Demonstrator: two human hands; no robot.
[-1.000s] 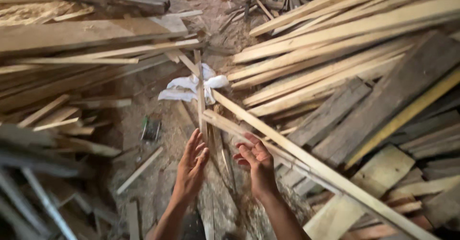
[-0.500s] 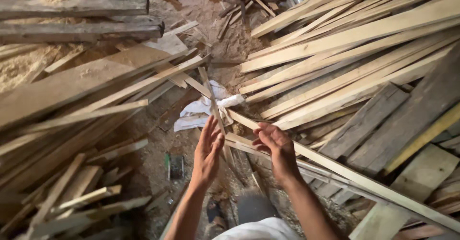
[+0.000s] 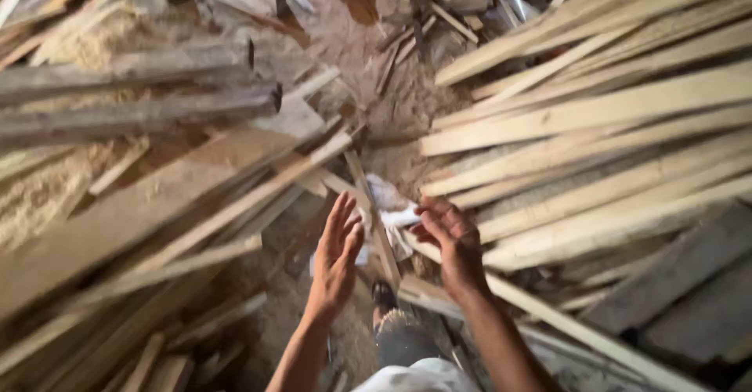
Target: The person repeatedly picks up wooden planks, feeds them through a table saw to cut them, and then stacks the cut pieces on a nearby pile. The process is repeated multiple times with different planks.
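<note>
Here the thin wooden strip (image 3: 374, 218) runs lengthwise away between the open, empty left hand (image 3: 337, 255) and the half-curled, empty right hand (image 3: 453, 243), white cloth (image 3: 392, 208) just beyond both.

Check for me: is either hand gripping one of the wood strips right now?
No: the left hand and right hand are open, fingers spread, above the white cloth.

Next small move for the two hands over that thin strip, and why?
Probably close the right hand on the thin pale wooden strip. Both hands are open, the strip runs between them over the white crumpled cloth, and the left hand hovers beside it, gripping nothing.
</note>
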